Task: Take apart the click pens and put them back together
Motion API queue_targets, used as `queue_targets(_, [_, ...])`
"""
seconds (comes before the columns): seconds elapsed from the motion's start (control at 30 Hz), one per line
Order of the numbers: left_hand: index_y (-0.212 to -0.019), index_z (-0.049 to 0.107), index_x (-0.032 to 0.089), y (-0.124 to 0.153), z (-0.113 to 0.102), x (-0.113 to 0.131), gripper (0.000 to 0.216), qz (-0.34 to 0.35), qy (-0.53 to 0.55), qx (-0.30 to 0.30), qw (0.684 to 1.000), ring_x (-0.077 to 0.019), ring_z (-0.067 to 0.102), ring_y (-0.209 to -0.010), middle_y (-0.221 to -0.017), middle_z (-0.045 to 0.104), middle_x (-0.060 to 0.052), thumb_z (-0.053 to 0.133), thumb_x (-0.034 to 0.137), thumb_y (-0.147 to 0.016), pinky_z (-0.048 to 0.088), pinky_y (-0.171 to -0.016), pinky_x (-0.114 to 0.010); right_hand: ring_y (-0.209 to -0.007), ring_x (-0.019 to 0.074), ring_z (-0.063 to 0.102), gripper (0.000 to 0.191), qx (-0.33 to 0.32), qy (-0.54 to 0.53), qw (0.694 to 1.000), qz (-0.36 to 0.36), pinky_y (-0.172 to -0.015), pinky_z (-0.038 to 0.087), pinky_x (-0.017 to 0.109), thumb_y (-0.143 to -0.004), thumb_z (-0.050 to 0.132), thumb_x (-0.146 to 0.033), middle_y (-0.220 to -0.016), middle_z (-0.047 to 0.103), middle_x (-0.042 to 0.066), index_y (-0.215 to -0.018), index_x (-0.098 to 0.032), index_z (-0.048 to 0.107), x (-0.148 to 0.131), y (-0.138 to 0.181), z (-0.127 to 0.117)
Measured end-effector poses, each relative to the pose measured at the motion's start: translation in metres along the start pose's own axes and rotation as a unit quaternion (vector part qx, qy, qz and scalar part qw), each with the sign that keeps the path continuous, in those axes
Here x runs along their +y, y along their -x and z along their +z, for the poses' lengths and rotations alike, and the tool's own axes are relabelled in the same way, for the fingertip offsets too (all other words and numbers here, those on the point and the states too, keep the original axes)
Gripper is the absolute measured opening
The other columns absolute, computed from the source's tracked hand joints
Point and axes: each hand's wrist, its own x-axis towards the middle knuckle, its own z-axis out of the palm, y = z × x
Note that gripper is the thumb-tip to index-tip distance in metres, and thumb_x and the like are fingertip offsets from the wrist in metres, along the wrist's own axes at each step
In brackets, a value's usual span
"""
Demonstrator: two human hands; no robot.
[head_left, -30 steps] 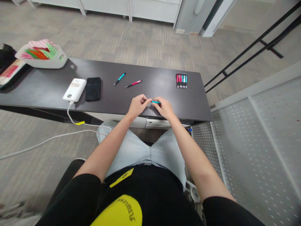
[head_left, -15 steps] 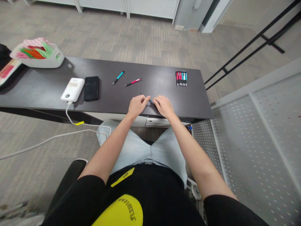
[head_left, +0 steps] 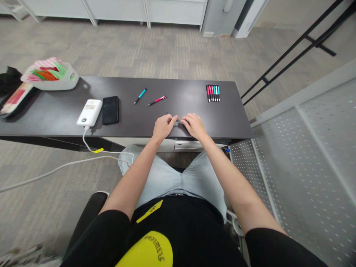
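Observation:
My left hand (head_left: 164,126) and my right hand (head_left: 194,126) meet at the near edge of the dark table (head_left: 55,115), fingers pinched together on a teal pen (head_left: 180,120) held between them. Only a short bit of the pen shows between the fingertips. A small dark piece (head_left: 167,112) lies on the table just beyond my left hand. Farther back lie a loose teal pen (head_left: 140,95) and a loose pink pen (head_left: 157,100). A tidy row of several pink and teal pens (head_left: 213,92) sits at the back right.
A white power bank (head_left: 89,112) with a cable and a black phone (head_left: 110,109) lie to the left. A white bin (head_left: 51,74) of coloured sticks stands at the far left corner. A perforated metal panel (head_left: 306,167) is on my right.
The pen between my hands is more covered by my fingers than a second ago. My hands stayed close together at the table's near edge; the view shifted slightly.

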Motion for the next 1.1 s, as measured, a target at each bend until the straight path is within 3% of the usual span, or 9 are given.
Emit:
queue_targets(0.4, [-0.069,0.038,0.031,-0.001,0.002,-0.001,0.061,-0.006,0.009,0.027,1.0,-0.0261,0.057,-0.078,-0.071,0.053,-0.001,0.066,0.03,-0.123,0.041,-0.081,-0.042,-0.144,0.0394,0.084,0.022,0.014,-0.054,0.998,0.007,-0.124,0.062,0.055,-0.123,0.069,-0.031,-0.148,0.092,0.011,-0.132,-0.039,0.087,0.001,0.001,0.002])
queue_targets(0.6, [-0.074,0.049,0.033,0.0,0.002,-0.003,0.051,-0.004,0.031,0.035,0.999,-0.026,0.059,-0.076,-0.072,0.057,0.001,0.068,0.032,-0.121,0.042,-0.08,-0.042,-0.141,0.0374,0.08,0.029,0.011,-0.034,0.999,0.018,-0.122,0.054,0.051,-0.13,0.063,-0.042,-0.146,0.092,0.013,-0.14,-0.036,0.09,-0.007,0.004,-0.003])
queue_targets(0.8, [-0.079,0.052,0.034,0.001,0.004,-0.007,0.045,-0.014,0.079,0.07,0.994,-0.0253,0.062,-0.075,-0.074,0.061,0.001,0.07,0.032,-0.121,0.047,-0.081,-0.042,-0.133,0.0343,0.073,0.035,0.043,0.004,0.996,0.08,-0.118,0.045,0.049,-0.133,0.057,-0.046,-0.138,0.09,0.012,-0.13,-0.032,0.09,-0.013,0.007,-0.008])
queue_targets(0.97, [-0.091,0.057,0.035,-0.001,0.007,-0.013,0.032,-0.023,0.109,0.145,0.983,-0.0284,0.072,-0.084,-0.088,0.07,-0.002,0.079,0.026,-0.113,0.058,-0.089,-0.044,-0.136,0.0376,0.076,0.035,0.087,0.0,0.989,0.121,-0.12,0.047,0.053,-0.131,0.056,-0.044,-0.139,0.089,0.015,-0.129,-0.032,0.088,-0.013,0.008,-0.008])
queue_targets(1.1, [-0.095,0.061,0.035,0.001,0.01,-0.017,0.031,0.004,0.036,0.13,0.991,-0.0328,0.08,-0.1,-0.101,0.077,-0.006,0.086,0.019,-0.105,0.062,-0.1,-0.048,-0.138,0.0403,0.078,0.033,0.099,0.012,0.986,0.134,-0.121,0.051,0.056,-0.129,0.057,-0.043,-0.139,0.089,0.015,-0.129,-0.034,0.089,-0.013,0.008,-0.006])
